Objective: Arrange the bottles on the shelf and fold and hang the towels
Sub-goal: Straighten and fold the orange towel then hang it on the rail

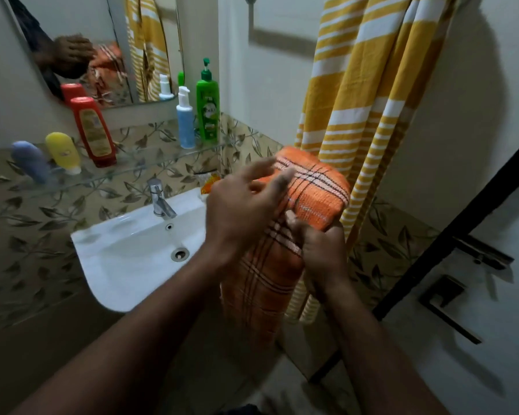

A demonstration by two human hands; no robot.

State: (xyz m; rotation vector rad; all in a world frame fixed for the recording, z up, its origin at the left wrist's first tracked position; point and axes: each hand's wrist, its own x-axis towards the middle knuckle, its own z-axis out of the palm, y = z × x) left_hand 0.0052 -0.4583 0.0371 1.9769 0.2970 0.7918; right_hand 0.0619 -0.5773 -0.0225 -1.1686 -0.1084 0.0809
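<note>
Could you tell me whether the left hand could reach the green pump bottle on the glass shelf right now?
Probably yes. The left hand rests open-fingered on the orange towel, gripping nothing, and the green bottle stands at the right end of the shelf with nothing between them.

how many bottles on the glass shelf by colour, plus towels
red bottle: 1
yellow bottle: 1
purple bottle: 1
blue bottle: 1
green bottle: 1
orange towel: 1
yellow striped towel: 1
total: 7

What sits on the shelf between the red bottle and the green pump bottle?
Head view: a blue-and-white pump bottle, right beside the green bottle.
</note>
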